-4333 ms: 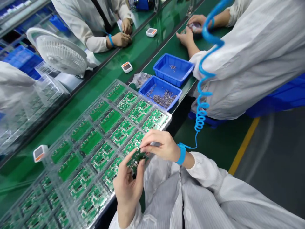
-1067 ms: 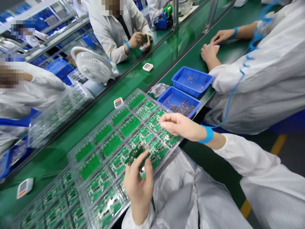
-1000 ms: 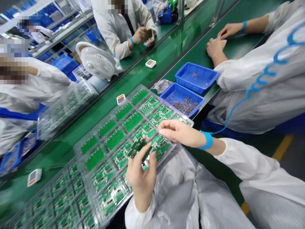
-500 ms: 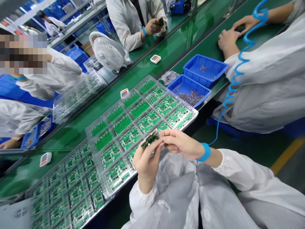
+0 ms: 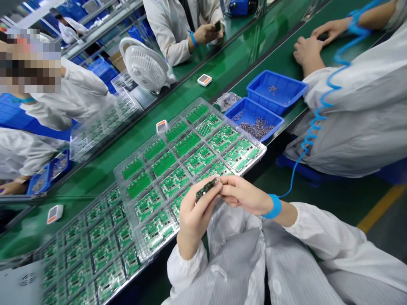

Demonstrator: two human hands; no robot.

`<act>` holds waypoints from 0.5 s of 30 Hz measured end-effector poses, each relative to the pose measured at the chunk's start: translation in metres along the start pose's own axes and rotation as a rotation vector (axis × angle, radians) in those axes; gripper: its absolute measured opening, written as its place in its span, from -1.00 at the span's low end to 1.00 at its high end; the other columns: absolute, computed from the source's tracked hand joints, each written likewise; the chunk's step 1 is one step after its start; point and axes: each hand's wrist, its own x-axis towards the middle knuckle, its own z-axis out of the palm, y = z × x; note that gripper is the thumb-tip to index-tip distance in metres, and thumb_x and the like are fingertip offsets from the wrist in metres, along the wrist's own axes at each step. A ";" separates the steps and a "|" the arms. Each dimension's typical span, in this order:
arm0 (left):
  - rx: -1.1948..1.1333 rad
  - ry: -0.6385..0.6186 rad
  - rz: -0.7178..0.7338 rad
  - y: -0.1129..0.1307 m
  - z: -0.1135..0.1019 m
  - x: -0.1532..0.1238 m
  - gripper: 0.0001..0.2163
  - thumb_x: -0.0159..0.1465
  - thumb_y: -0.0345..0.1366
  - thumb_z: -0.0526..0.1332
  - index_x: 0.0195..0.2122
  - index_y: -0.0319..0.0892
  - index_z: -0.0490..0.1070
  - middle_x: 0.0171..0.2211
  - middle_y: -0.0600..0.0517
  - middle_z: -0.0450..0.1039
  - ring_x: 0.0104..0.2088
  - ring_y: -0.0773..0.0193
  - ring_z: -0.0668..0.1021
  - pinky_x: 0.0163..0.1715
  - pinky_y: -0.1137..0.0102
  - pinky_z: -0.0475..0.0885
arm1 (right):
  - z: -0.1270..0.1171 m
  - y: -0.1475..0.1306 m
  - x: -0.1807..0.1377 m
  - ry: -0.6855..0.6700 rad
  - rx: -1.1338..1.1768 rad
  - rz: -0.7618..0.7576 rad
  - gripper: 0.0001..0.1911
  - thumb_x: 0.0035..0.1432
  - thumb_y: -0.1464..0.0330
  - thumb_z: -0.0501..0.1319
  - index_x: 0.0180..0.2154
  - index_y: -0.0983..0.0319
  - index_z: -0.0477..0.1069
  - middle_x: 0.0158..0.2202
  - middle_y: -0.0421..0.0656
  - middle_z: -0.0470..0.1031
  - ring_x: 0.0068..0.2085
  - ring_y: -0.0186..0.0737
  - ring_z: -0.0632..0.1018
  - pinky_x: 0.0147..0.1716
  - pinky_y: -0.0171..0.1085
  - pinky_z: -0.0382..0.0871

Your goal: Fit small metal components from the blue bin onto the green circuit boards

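While held just above the near edge of a clear plastic tray (image 5: pixel 254 160) of green boards, one small circuit board (image 5: pixel 206 189) sits pinched between thumb and fingers of the left hand (image 5: pixel 193 222); the right hand (image 5: pixel 241 195), with a blue wrist strap (image 5: pixel 272 206), curls its fingers at the board's end, grip unclear. Light, stiff, likely brittle: best held by the edges, clear of soldered parts. A blue bin of loose parts (image 5: pixel 276 127) and a second blue bin (image 5: pixel 286 106) stand past the tray's far corner.

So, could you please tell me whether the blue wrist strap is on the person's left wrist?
No, the blue wrist strap is on the right wrist, and the left hand shows none.
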 end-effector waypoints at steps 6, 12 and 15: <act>-0.049 0.027 -0.006 -0.001 0.003 -0.004 -0.61 0.49 -0.47 0.47 0.27 0.04 0.69 0.15 -0.05 0.79 0.11 0.04 0.83 0.10 0.18 0.79 | 0.001 0.001 -0.003 -0.003 -0.036 -0.035 -0.49 0.30 -0.04 0.55 -0.25 0.17 0.41 -0.53 -0.46 0.09 -0.53 -0.46 0.04 -0.57 -0.37 -0.15; -0.026 0.108 -0.135 0.005 0.002 -0.005 -0.86 0.51 -0.33 0.50 0.04 0.01 0.79 -0.14 0.01 0.82 -0.25 0.19 0.80 -0.25 0.33 0.71 | 0.003 -0.001 -0.008 -0.010 -0.015 -0.103 -0.49 0.28 -0.03 0.58 -0.24 0.17 0.43 -0.56 -0.48 0.12 -0.55 -0.46 0.04 -0.59 -0.35 -0.14; -0.042 0.115 -0.180 0.005 -0.001 -0.005 -0.93 0.50 -0.30 0.52 -0.04 0.01 0.80 -0.27 0.08 0.81 -0.46 0.34 0.66 -0.45 0.42 0.55 | 0.003 0.001 -0.009 -0.017 -0.001 -0.110 -0.53 0.28 0.02 0.59 -0.24 0.17 0.44 -0.57 -0.48 0.13 -0.56 -0.47 0.03 -0.59 -0.35 -0.14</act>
